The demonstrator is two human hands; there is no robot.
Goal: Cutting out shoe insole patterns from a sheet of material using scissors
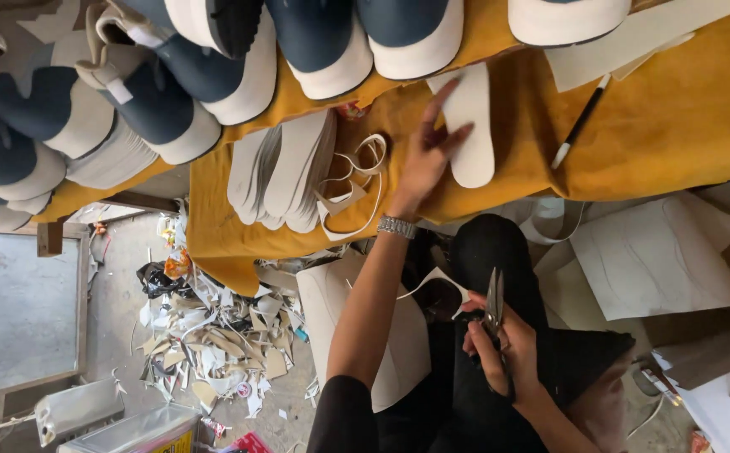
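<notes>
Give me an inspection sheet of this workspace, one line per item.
Surface: yellow cloth covering the bench.
Job's things: white insole under the left hand; scissors in the right hand.
Clutter: stack of cut insoles, curled offcut strips, pen, rows of shoes.
Hands: left flat on the insole, right closed on the scissors.
Cables: nothing seen.
Surroundings: paper scraps on the floor, white sheets at right.

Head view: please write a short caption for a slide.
Left hand presses a white insole on the yellow cloth; right hand holds scissors.
</notes>
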